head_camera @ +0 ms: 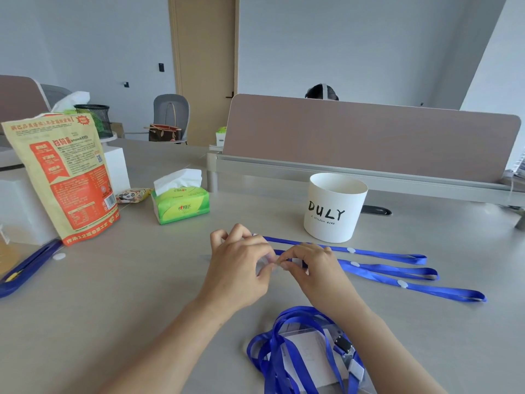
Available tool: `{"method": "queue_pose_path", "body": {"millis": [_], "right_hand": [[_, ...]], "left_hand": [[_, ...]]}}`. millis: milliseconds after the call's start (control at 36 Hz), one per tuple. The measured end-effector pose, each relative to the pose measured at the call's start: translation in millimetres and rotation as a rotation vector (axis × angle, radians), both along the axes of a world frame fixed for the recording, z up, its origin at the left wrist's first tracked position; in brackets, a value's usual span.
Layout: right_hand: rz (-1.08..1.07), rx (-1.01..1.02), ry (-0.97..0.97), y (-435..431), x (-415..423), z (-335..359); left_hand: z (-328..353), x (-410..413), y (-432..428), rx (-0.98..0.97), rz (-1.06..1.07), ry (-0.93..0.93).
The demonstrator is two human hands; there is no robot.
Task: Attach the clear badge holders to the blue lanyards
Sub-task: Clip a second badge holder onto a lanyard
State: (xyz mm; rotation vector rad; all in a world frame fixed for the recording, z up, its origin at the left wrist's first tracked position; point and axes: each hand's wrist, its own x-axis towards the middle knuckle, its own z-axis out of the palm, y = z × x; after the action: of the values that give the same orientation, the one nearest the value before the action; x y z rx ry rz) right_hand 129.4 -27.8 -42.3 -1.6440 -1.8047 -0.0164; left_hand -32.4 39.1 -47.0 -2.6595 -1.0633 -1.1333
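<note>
Three lanyards [377, 268] lie stretched on the worktop [136, 282] beside a cup [333, 207]. Both hands, left [241, 268] and right [309, 265], pinch the middle lanyard's near end; fingers [287, 265] meet on its clip (barely visible). Finished holders [309, 356] sit nearer. The small clip could slip from the pinch and miss the slot.

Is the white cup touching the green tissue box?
Apart. The head view shows the white cup standing well to the right of the green tissue box, with a wide stretch of bare table between them.
</note>
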Motion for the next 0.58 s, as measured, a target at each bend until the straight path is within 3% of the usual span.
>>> {"method": "queue_pose_path", "body": {"millis": [278, 389, 583], "right_hand": [[0.001, 0.063, -0.099, -0.9, 0.4, -4.2], [-0.012, 0.026, 0.068, -1.0, 1.5, -2.1], [-0.017, -0.091, 0.334, -7.4, 15.2, 2.1]], "left_hand": [[-2.0, 0.6, 1.6, 0.005, -0.024, -0.004], [-1.4, 0.8, 3.7, -0.049, -0.016, -0.020], [15.4, -4.2, 8.8, -0.378, -0.174, -0.094]]}}
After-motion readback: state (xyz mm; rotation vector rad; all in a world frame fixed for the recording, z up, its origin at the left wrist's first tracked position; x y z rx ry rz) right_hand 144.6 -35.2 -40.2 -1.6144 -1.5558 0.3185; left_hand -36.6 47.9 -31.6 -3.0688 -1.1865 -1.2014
